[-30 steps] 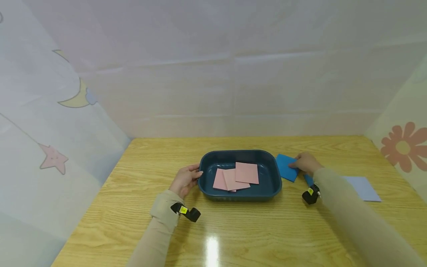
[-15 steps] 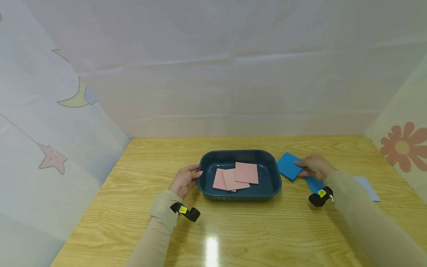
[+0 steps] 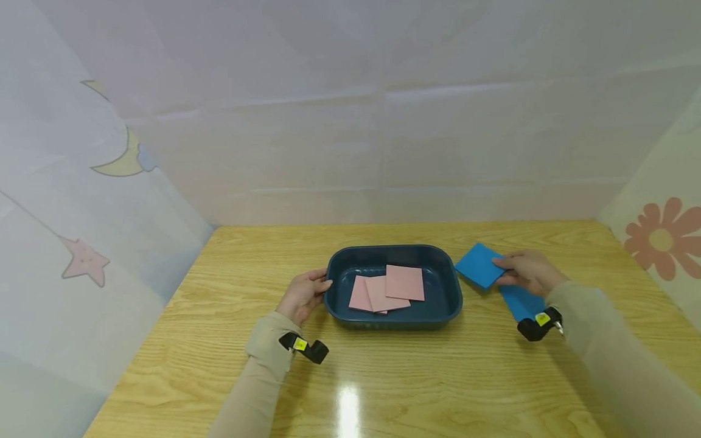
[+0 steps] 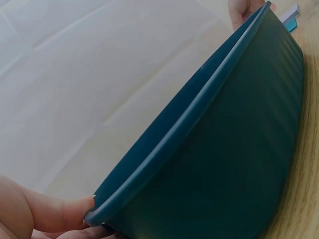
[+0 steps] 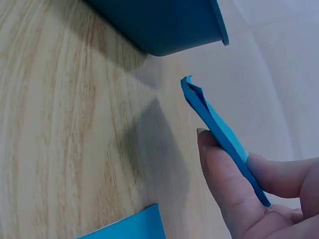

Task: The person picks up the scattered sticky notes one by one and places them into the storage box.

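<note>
A dark teal plastic basin [image 3: 394,324] stands in the middle of the wooden table. My left hand [image 3: 302,297] holds its left end, and in the left wrist view the thumb [image 4: 65,211] pinches the rim against the fingers. Three pink paper squares [image 3: 404,283] lie overlapping inside it. To its right, my right hand [image 3: 530,271] pinches a folded blue paper square [image 3: 479,266] between thumb and fingers. In the right wrist view this square [image 5: 219,132] is raised above the table, its shadow below. A second blue paper [image 3: 520,299] lies under the right wrist.
A pale lavender paper [image 4: 290,14] shows beyond the basin in the left wrist view; in the head view my right sleeve hides it. The wooden table [image 3: 400,377] meets a pale cloth wall [image 3: 383,152] at the back and printed cloth at both sides.
My right hand has shifted right and lifted the folded blue paper square off the table. More of the second blue paper shows; the sleeve now covers the lavender paper. My left hand stays put.
</note>
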A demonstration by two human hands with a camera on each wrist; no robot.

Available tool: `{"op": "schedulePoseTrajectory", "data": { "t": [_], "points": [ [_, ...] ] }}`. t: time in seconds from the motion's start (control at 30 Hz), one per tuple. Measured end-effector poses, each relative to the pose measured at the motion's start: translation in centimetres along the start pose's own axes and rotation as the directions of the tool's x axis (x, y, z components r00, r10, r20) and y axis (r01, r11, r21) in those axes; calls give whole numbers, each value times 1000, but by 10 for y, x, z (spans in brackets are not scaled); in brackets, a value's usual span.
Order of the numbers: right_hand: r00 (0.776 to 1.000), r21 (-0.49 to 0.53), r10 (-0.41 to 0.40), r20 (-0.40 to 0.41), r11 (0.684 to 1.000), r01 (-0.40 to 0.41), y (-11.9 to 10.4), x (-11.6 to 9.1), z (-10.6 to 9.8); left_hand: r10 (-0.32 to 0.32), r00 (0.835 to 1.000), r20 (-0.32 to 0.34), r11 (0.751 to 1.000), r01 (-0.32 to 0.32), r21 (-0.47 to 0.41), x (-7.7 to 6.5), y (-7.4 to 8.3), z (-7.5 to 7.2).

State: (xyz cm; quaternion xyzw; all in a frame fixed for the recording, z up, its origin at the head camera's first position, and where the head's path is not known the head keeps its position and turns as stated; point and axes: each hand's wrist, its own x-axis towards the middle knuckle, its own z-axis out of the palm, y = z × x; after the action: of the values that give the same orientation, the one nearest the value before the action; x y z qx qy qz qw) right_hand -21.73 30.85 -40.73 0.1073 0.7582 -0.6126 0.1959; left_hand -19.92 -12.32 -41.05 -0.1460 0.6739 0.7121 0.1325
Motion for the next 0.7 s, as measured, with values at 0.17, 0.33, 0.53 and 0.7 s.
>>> {"op": "schedulePoseTrajectory", "data": {
  "t": [0.17,0.33,0.53,0.7],
  "points": [
    [1000,6,-9,23,1000,9,-3,-7,-3,11,1000,1,1000,-10,-3,1,-1,-1],
    [1000,8,-26,15,1000,26,-5,-12,-4,27,1000,3,1000,-27,-5,1,-2,-1],
    [999,12,-33,-2,999,33,-6,-15,-4,21,1000,-3,1000,-21,-4,2,-2,-1],
    [999,20,-37,-6,999,38,-8,-17,-6,15,1000,-5,1000,-15,0,1,-1,-1]
  ]
}}
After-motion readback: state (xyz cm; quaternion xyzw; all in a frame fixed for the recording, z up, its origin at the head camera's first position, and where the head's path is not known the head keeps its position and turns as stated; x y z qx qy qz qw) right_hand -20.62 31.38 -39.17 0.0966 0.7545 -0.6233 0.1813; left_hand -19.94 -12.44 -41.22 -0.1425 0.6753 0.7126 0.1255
